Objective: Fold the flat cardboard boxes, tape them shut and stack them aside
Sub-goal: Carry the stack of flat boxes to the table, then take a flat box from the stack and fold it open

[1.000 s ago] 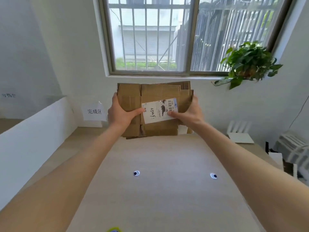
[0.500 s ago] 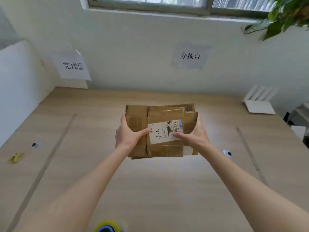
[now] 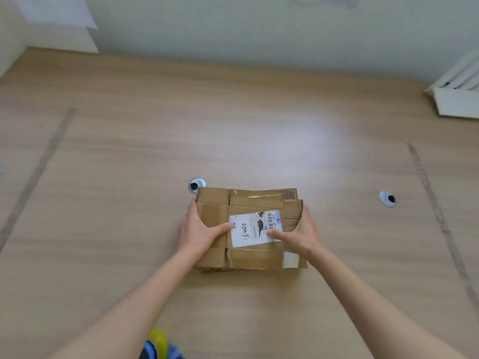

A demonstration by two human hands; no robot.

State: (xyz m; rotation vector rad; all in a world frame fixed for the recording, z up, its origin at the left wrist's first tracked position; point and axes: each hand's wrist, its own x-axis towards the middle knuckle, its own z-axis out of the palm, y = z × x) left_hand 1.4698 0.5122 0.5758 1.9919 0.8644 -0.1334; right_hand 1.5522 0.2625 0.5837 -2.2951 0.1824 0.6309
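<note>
Brown flattened cardboard boxes lay stacked on the wooden worktop; left hand and right hand clasped opposite edges, thumbs on top, presumably steadying the stack.

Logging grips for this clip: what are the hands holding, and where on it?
Both hold the flat boxes: left hand at the left edge, right hand at the right edge, thumbs on top near the label.

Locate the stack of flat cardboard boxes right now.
Head view, centre: the stack of flat cardboard boxes is low over or on the wooden table, gripped between left hand and right hand.
</note>
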